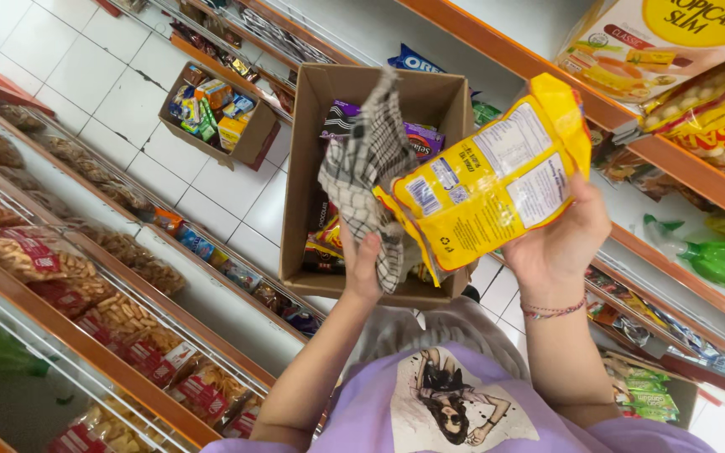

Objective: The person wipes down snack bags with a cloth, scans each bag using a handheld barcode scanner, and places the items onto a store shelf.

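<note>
A single head-worn camera looks steeply down the person's front, close over a cardboard box (375,180) at frame centre. It is tilted, so shelves (86,302) run diagonally along both edges; the floor (127,101), probably far below, fills the upper left.

A small grocery shop aisle: orange-edged shelves (86,335) are running along both sides, carrying packaged snacks (35,256) and bottles (723,262), while open cardboard boxes (304,159) of stock are sitting on the white tiled floor (111,92).
</note>
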